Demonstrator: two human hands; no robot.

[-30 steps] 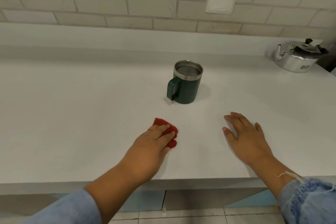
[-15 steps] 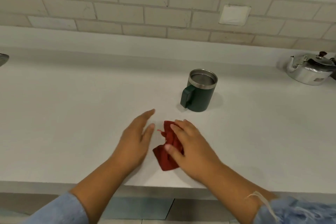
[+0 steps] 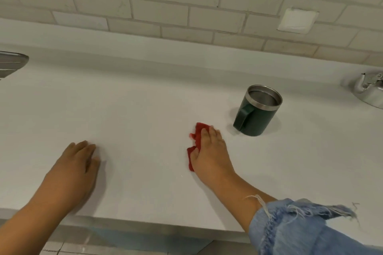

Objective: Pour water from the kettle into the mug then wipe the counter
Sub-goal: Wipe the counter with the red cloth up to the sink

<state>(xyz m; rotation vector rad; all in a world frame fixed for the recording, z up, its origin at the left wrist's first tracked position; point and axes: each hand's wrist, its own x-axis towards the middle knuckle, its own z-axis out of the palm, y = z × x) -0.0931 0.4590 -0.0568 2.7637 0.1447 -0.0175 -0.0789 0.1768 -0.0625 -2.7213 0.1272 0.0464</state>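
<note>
Counter (image 3: pixel 145 99) is being wiped. Pouring is being judged as done and wiping as under way, with most of the surface left to cover. Kettle (image 3: pixel 371 93) is being left standing at the far right, cut off by the frame edge; contents not visible. Mug (image 3: pixel 256 118) is being left upright, right of centre; a flat grey level is showing inside — probably water, not certain. Left hand (image 3: pixel 76 163) is being rested flat on the counter, fingers straight, holding nothing. Right hand (image 3: pixel 209 151) is being pressed, fingers extended, onto the red cloth (image 3: pixel 198 133) — near the mug.
</note>
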